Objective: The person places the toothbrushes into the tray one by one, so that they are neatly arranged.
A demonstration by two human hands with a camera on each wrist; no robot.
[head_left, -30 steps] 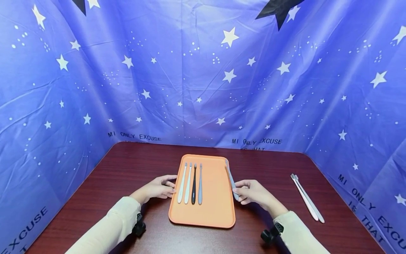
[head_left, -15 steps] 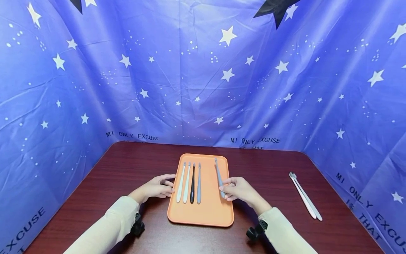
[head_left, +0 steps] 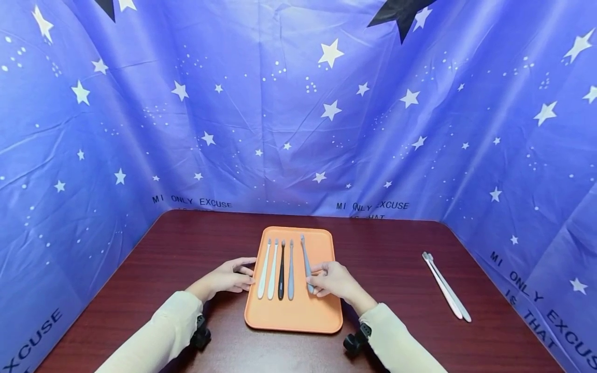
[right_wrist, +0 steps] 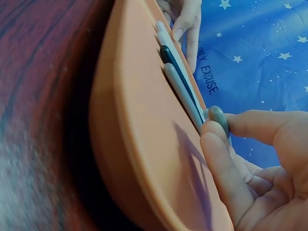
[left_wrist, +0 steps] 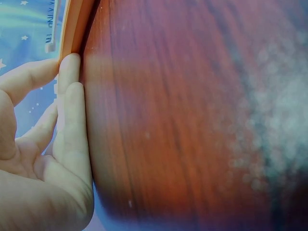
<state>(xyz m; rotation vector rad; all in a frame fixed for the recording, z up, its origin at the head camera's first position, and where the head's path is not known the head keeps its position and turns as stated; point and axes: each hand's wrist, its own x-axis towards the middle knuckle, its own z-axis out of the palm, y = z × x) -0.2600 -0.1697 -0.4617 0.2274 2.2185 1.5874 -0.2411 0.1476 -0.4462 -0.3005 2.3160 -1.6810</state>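
Observation:
My right hand (head_left: 335, 280) pinches the handle end of a grey-blue toothbrush (head_left: 305, 256) between thumb and fingertips. In the right wrist view this toothbrush (right_wrist: 219, 119) is seen end-on, and a shadow falls on the tray below it. Several toothbrushes lie side by side in the orange tray (head_left: 317, 316): a white one (head_left: 264, 272) at the left, another white one (head_left: 272, 272), a black one (head_left: 282, 274) and a grey-blue one (head_left: 291, 274). My left hand (head_left: 228, 275), its fingers extended, touches the tray's left rim (left_wrist: 74, 29) from outside.
Two more toothbrushes, one white (head_left: 445, 290) and one grey (head_left: 457, 298), lie close together on the dark red wooden table (head_left: 387, 248) at the right. A blue starry curtain (head_left: 280, 103) stands behind and at both sides.
My right hand has carried the grey-blue toothbrush leftward from the tray's right rim to beside the row of toothbrushes. My left hand has stayed at the left rim.

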